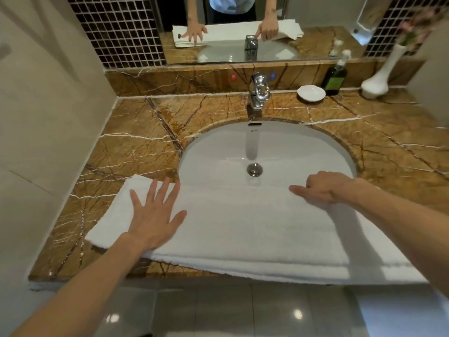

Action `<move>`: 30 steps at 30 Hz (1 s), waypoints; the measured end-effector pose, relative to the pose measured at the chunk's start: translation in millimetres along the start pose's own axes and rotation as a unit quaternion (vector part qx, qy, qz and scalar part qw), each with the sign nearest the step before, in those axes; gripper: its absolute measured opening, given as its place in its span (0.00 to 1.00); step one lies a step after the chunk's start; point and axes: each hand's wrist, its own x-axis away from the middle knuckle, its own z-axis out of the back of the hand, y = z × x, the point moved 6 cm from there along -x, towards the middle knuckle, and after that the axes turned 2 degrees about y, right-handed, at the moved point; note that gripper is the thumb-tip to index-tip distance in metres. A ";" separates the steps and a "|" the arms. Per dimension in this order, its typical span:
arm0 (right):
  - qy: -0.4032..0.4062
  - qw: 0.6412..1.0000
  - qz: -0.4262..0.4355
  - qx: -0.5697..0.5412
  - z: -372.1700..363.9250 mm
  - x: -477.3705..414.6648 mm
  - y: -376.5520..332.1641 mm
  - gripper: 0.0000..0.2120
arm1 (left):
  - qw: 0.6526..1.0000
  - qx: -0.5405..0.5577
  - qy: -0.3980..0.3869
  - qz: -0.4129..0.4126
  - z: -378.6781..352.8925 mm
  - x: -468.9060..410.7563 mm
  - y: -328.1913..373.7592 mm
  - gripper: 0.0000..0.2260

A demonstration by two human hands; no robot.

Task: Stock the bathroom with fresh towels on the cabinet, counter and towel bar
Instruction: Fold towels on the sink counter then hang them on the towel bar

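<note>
towel: white folded bath towel (243, 227), lying flat lengthwise across the front rim of the sink (218, 147). Its left end sits on the counter (136, 142) front-left of the sink, and its long near edge reaches the counter's front lip.
left hand: left hand (155, 215) is palm-down on the towel's left part, front-left of the sink. Fingers are straight and spread, released, pressing flat and gripping nothing.
right hand: right hand (325, 188) is on the towel's far edge at the sink's front-right rim. Index finger is stretched out along the cloth and the other fingers are curled under. Can't tell if they hold the edge.
drain: drain (254, 169) is uncovered in the sink, just behind the towel.
faucet: chrome faucet (259, 91) is behind the sink, centred.
behind-right of sink: white soap dish (311, 93), then dark pump bottle (336, 76), then white vase (379, 79).
mirror: mirror (218, 52) is above and behind the sink and reflects both hands on the towel.
</note>
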 end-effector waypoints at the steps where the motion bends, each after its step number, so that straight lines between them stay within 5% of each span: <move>1: -0.020 1.000 -0.012 -0.005 0.5 2.0 1.9 0.36 | 1.000 -0.003 0.004 -0.001 0.7 -0.5 -0.9 0.33; 9: -0.104 0.993 -0.058 0.026 -1.5 19.8 18.7 0.47 | 1.000 0.011 0.012 -0.012 5.5 0.2 3.9 0.33; 20: 0.065 0.998 0.006 -0.016 10.7 54.3 88.3 0.46 | 1.000 0.012 0.012 -0.005 5.7 -0.1 2.1 0.37; 26: -0.036 0.999 -0.030 0.006 0.0 54.5 97.9 0.56 | 1.000 0.007 0.006 -0.003 6.9 0.1 4.1 0.39; 30: 0.001 0.994 -0.049 0.102 -10.2 51.3 92.7 0.45 | 1.000 0.008 0.001 -0.004 9.5 1.1 6.4 0.39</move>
